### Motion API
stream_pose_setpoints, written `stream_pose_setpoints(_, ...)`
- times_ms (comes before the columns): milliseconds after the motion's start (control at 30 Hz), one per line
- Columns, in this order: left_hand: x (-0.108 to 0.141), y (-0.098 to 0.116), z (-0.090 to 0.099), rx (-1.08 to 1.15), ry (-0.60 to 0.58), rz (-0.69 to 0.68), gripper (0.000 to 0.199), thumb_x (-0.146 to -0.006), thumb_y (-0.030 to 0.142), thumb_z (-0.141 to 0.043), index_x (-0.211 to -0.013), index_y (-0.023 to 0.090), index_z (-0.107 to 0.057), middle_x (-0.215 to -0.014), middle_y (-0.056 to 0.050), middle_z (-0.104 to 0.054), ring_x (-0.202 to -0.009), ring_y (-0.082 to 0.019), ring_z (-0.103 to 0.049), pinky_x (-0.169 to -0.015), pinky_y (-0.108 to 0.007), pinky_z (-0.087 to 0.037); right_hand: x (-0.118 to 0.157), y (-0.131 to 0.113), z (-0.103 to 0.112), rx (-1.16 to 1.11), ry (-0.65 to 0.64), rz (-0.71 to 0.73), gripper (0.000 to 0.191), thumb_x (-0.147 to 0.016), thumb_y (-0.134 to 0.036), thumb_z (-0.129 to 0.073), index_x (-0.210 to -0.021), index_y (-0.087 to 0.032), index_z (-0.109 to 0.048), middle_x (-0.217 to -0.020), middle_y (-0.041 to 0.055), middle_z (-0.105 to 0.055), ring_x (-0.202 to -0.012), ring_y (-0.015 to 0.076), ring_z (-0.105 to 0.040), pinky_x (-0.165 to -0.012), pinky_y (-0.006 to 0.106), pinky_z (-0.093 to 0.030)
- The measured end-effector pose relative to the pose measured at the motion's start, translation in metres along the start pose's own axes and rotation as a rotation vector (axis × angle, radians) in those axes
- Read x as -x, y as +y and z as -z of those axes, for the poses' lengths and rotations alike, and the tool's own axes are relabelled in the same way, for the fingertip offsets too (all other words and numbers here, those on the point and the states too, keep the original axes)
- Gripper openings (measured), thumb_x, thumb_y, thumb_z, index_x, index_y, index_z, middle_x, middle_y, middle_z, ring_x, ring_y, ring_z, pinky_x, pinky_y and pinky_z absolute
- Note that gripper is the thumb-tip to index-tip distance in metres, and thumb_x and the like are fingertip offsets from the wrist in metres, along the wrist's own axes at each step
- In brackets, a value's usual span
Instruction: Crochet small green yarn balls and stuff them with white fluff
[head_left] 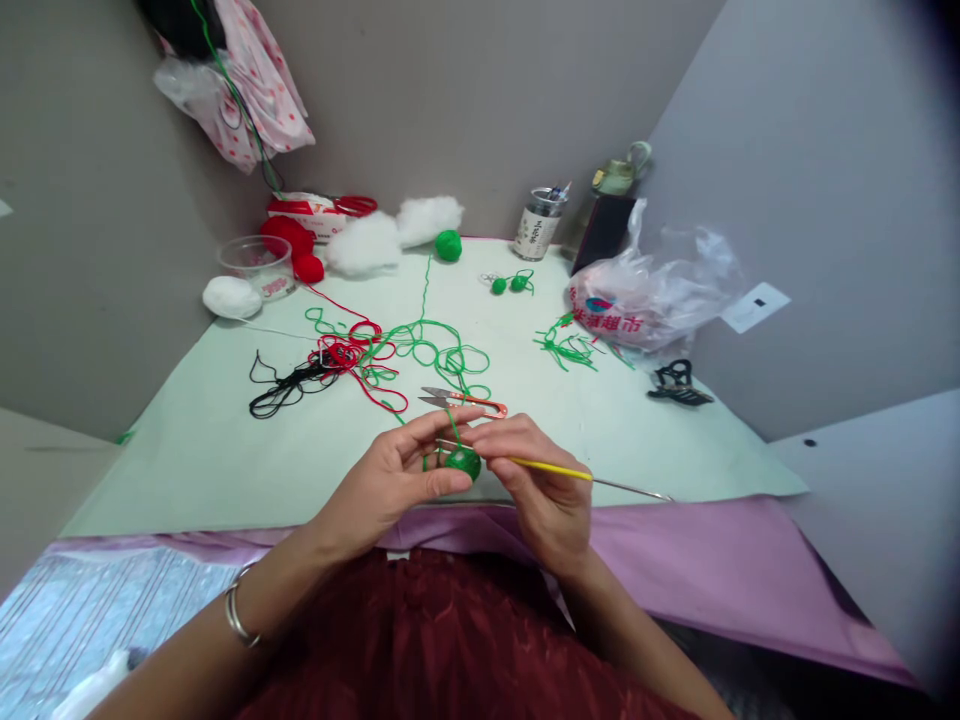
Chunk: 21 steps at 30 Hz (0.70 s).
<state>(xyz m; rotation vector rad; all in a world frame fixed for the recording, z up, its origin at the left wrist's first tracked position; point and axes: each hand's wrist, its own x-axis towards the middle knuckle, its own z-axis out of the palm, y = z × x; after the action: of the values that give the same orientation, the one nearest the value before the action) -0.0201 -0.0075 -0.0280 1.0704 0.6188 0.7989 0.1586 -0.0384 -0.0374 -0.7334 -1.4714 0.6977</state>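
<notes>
Near the table's front edge, my left hand [409,468] pinches a small green crocheted ball [463,461] between thumb and fingers. Green yarn [453,425] runs up from the ball over the fingers of that hand. My right hand [541,485] is closed around a crochet hook [551,467] with a yellow grip and metal ends. The hook's working end reaches the top of the ball, though its tip is hard to make out. Just beyond my hands lie thread snips [465,402] with orange handles, partly behind my fingers.
Tangled green yarn [427,345], red yarn [364,345] and black yarn [292,388] spread over the left and middle. White stuffing [365,245], a clear tub [274,275] and a pen holder [538,225] stand farther back. Rightward are green scraps [568,347], a plastic bag [637,300] and a black claw clip [677,384].
</notes>
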Motion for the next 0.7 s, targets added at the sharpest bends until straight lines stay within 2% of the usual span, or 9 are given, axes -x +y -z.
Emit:
stream_pose_setpoints(100, -0.001, 0.001, -0.001, -0.006, 0.038, 0.001, 0.063, -0.078, 0.022, -0.086, -0.137, 0.030, -0.067, -0.111, -0.003, -0.075, -0.109, -0.019, -0.065, -0.099, -0.030, -0.047, -0.001, 0.000, 0.002, 0.031, -0.015, 0.008, 0.022, -0.099, -0.019, -0.063, -0.109, -0.031, -0.078, -0.106, 0.0038, -0.080, -0.100, 0.0206, -0.072, -0.097, 0.044, -0.053)
stream_pose_setpoints(300, -0.001, 0.004, -0.002, -0.009, 0.057, -0.009, 0.067, -0.080, 0.026, -0.083, -0.144, 0.028, -0.061, -0.094, 0.000, -0.069, -0.088, -0.014, -0.063, -0.087, -0.028, -0.047, -0.001, -0.001, 0.004, 0.014, -0.024, -0.007, 0.019, -0.098, -0.022, -0.063, -0.106, -0.029, -0.079, -0.104, 0.0056, -0.079, -0.099, 0.0210, -0.072, -0.088, 0.041, -0.057)
stream_pose_setpoints(467, 0.000, 0.008, 0.000, 0.018, -0.021, 0.033, 0.074, -0.083, 0.030, -0.081, -0.151, 0.027, -0.053, -0.099, -0.004, -0.071, -0.087, -0.016, -0.062, -0.081, -0.027, -0.046, -0.002, -0.002, 0.004, 0.037, -0.060, -0.030, 0.019, -0.096, -0.019, -0.066, -0.106, -0.030, -0.078, -0.104, 0.0053, -0.078, -0.101, 0.0215, -0.071, -0.093, 0.042, -0.056)
stream_pose_setpoints(600, 0.001, 0.010, 0.002, 0.023, -0.052, 0.046, 0.078, -0.081, 0.030, -0.083, -0.152, 0.027, -0.051, -0.090, -0.001, -0.068, -0.080, -0.013, -0.059, -0.075, -0.025, -0.046, 0.000, -0.001, 0.005, 0.051, -0.059, -0.042, 0.020, -0.095, -0.019, -0.067, -0.108, -0.030, -0.078, -0.102, 0.0052, -0.077, -0.100, 0.0218, -0.071, -0.093, 0.043, -0.056)
stream_pose_setpoints(700, 0.001, 0.011, 0.002, -0.009, -0.026, 0.049, 0.084, -0.077, 0.025, -0.085, -0.153, 0.028, -0.050, -0.086, 0.001, -0.064, -0.077, -0.012, -0.057, -0.073, -0.024, -0.045, 0.000, -0.001, 0.004, 0.046, -0.052, -0.037, 0.021, -0.094, -0.017, -0.068, -0.108, -0.030, -0.078, -0.098, 0.0046, -0.077, -0.095, 0.0206, -0.071, -0.089, 0.041, -0.057)
